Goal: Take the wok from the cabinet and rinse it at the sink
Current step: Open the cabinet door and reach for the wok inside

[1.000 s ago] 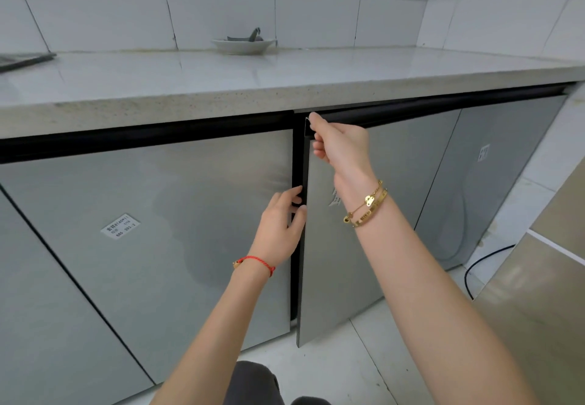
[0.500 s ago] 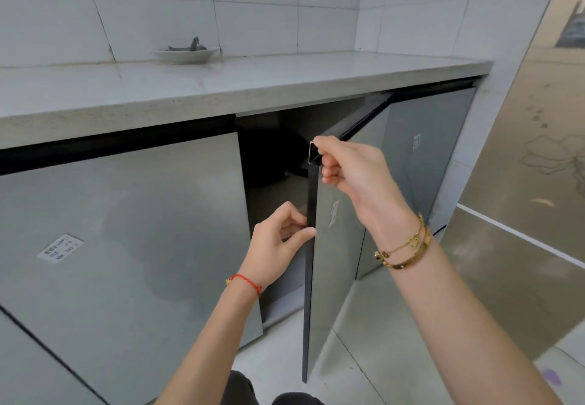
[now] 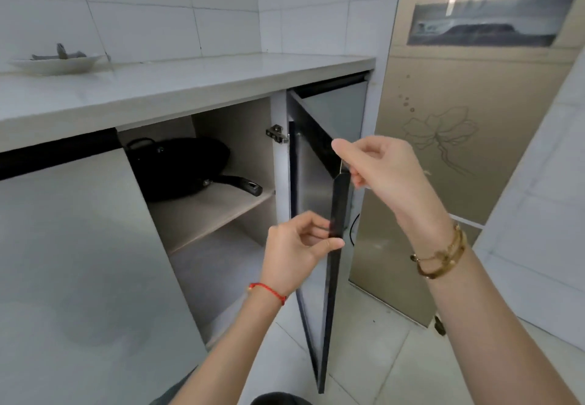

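The cabinet door [image 3: 319,214] stands swung wide, edge-on to the camera. The right hand [image 3: 380,170] pinches the door's top corner between thumb and fingers; the left hand [image 3: 297,249] grips the same edge lower down, thumb across the front. Left of the door, inside the open cabinet [image 3: 221,126], the black wok [image 3: 177,167] sits on the upper shelf [image 3: 202,211] — its handle pointing toward the door. Above the cabinet, a white plate [image 3: 57,63] rests on the bench [image 3: 190,84].
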